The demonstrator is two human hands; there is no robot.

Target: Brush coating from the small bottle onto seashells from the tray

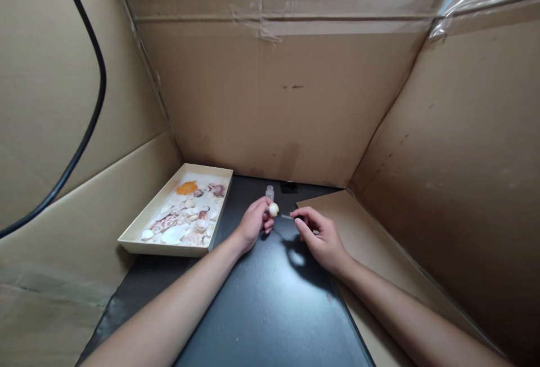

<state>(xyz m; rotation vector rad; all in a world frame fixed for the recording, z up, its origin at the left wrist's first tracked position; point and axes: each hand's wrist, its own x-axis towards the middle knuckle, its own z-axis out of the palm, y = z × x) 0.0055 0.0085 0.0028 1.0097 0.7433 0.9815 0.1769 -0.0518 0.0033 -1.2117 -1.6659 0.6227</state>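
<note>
Near the middle of the table, my left hand pinches a small, round, whitish shell between its fingertips. From the right, my right hand grips the black cap of a thin applicator brush. The brush points left, and its dark tip is at the shell's side; whether it touches cannot be made out. Just behind my left hand stands a small clear bottle without a cap, its lower part hidden by the fingers.
A shallow cream tray at the left holds several seashells and an orange scallop shell. Cardboard walls enclose the dark table. A cardboard sheet lies at the right. A black cable hangs at upper left.
</note>
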